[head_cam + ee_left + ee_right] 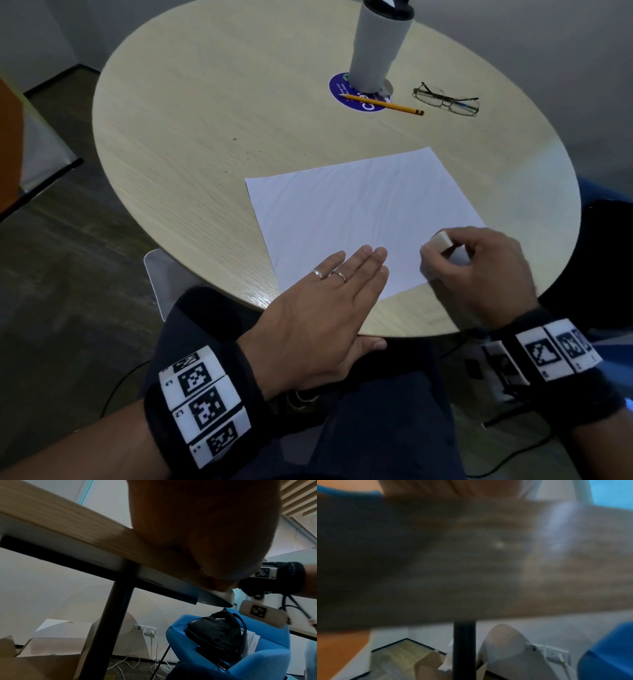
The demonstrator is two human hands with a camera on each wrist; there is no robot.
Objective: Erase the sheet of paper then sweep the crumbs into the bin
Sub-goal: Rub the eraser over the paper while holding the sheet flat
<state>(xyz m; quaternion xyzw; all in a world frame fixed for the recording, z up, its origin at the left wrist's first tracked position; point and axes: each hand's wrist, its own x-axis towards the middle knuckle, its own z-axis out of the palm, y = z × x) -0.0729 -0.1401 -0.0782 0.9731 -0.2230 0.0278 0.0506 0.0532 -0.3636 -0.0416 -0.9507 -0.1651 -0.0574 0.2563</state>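
A white sheet of paper point(356, 212) lies on the round wooden table point(205, 113), near its front edge. My left hand point(329, 301) rests flat on the sheet's near left corner, fingers straight and together. My right hand point(479, 267) pinches a white eraser point(448, 246) over the sheet's near right corner. A few dark crumbs point(246, 154) lie scattered on the table left of the sheet. In the left wrist view my left palm point(205, 527) lies against the table edge point(68, 524). The right wrist view is blurred and shows only the table edge point(488, 574).
At the table's far side stand a white tumbler point(376, 41) on a blue coaster point(359, 96), a yellow pencil point(383, 104) and glasses point(445, 99). A white container point(164, 277) sits below the table's near left edge. Under the table are a black leg point(109, 615), cardboard boxes point(51, 649) and a blue chair point(240, 655).
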